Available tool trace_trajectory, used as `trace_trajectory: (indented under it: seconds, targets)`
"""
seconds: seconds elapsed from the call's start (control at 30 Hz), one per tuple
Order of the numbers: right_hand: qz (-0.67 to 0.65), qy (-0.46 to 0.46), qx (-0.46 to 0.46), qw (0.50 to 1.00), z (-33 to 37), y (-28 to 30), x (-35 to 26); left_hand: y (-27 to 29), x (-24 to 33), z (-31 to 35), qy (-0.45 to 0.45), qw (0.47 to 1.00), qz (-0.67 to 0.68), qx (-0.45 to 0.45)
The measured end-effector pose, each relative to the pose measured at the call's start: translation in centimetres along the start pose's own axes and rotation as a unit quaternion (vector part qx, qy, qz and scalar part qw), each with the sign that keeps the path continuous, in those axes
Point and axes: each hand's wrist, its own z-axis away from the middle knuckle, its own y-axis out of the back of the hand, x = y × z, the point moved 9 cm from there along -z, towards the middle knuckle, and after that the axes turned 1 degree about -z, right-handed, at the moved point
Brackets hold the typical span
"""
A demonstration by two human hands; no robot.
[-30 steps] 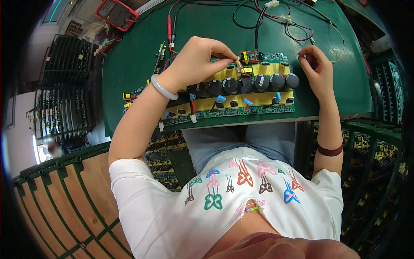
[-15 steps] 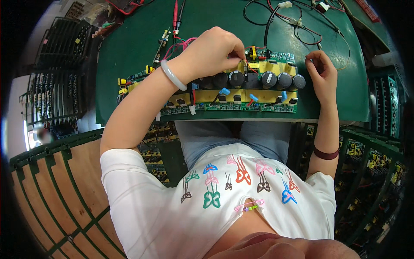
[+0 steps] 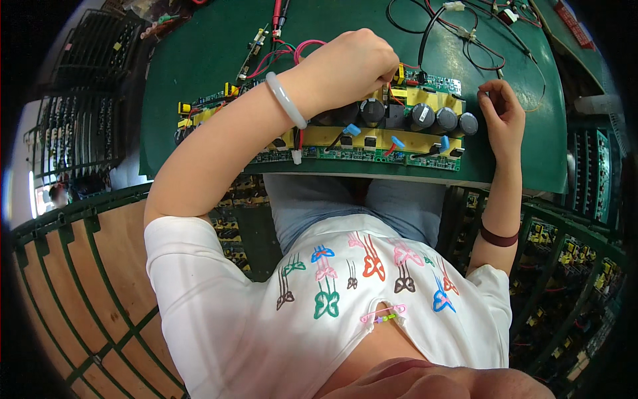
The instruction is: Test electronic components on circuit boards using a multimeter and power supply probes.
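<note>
A long circuit board (image 3: 372, 158) with yellow strips, black capacitors (image 3: 422, 116) and blue tabs (image 3: 397, 141) lies along the table's near edge. My left arm reaches across it, hiding part of its left half. With fingers pinched together, my left hand (image 3: 362, 63) is over the board's far side, beside a yellow component (image 3: 399, 73); what the fingers grip is hidden. Just past the board's right end, my right hand (image 3: 503, 120) hovers with curled fingers and thumb tip close to the index finger. Anything between those fingertips is too small to make out.
The board rests on a green table (image 3: 372, 16). Black and red cables (image 3: 468, 33) lie at the far right. Test leads (image 3: 280, 16), pink wires (image 3: 307, 48) and a small upright board (image 3: 254, 50) are beyond my left arm. Racks of circuit boards (image 3: 565, 266) stand at the sides.
My left hand has shifted farther away and slightly right over the board, still pinched. My right hand stays beside the board's end, nearly unchanged. The whole view has moved a little.
</note>
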Motion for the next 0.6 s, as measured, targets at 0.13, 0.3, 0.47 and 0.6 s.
trace_trajectory:
  seconds: [0.13,0.3,0.47,0.6]
  targets:
    - [-0.007,0.002,0.004,1.0,-0.1,0.0,0.0,-0.3,-0.8,-0.2,0.049,0.998,0.023,-0.016]
    - [-0.001,0.006,0.002,1.0,-0.1,0.1,0.0,-0.5,-0.2,-0.5,0.052,0.999,0.0,-0.006]
    - [0.001,0.003,0.003,1.0,0.0,0.2,-0.1,-0.4,-0.1,-0.6,0.051,0.999,-0.008,0.012]
    - [0.007,-0.002,-0.002,1.0,-0.1,0.1,-0.1,-0.4,-0.5,-1.5,0.072,0.997,0.028,-0.028]
